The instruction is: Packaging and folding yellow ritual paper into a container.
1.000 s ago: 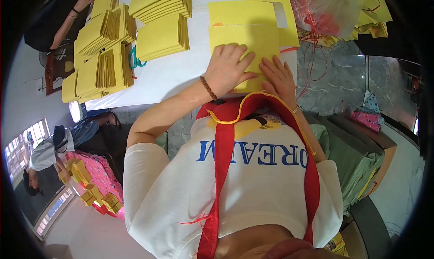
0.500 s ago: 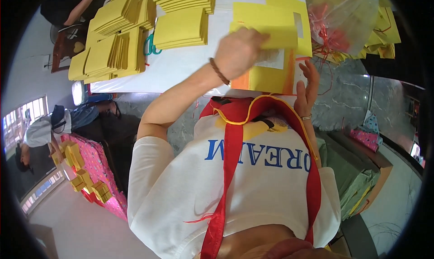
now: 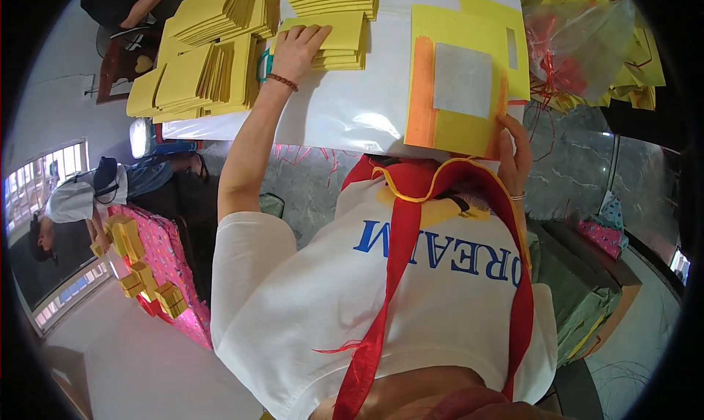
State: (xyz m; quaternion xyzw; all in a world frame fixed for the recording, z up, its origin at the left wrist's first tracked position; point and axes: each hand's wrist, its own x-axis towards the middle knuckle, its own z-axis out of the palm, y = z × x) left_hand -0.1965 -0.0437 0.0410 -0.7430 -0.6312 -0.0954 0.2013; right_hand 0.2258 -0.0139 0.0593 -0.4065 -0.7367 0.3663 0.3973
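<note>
My left hand (image 3: pixel 295 53) lies on a stack of folded yellow papers (image 3: pixel 345 40), its fingers stretched over the top one and its thumb hidden. Just left of that hand, the teal handle of what looks like scissors (image 3: pixel 265 66) shows in part. On the right, a flat yellow sheet (image 3: pixel 458 130) with orange side strips and a pale grey rectangle lies at the table's near edge. My right hand (image 3: pixel 515 154) is at this sheet's right edge, fingers bent and apart, fingertips touching the edge. Another yellow sheet (image 3: pixel 506 15) lies partly under it.
More stacks of folded yellow papers (image 3: pixel 191 79) cover the left of the white table (image 3: pixel 345 126). A clear plastic bag (image 3: pixel 579 46) with red contents stands at the right. Another person's arm (image 3: pixel 147 8) shows at the far left; a second person (image 3: pixel 81 192) is beside a pink-covered table (image 3: pixel 192 302).
My left hand has moved left from the sheet to the stack, and the folded yellow flap is gone from the sheet. My right hand has come in against the sheet's edge. The view has shifted.
</note>
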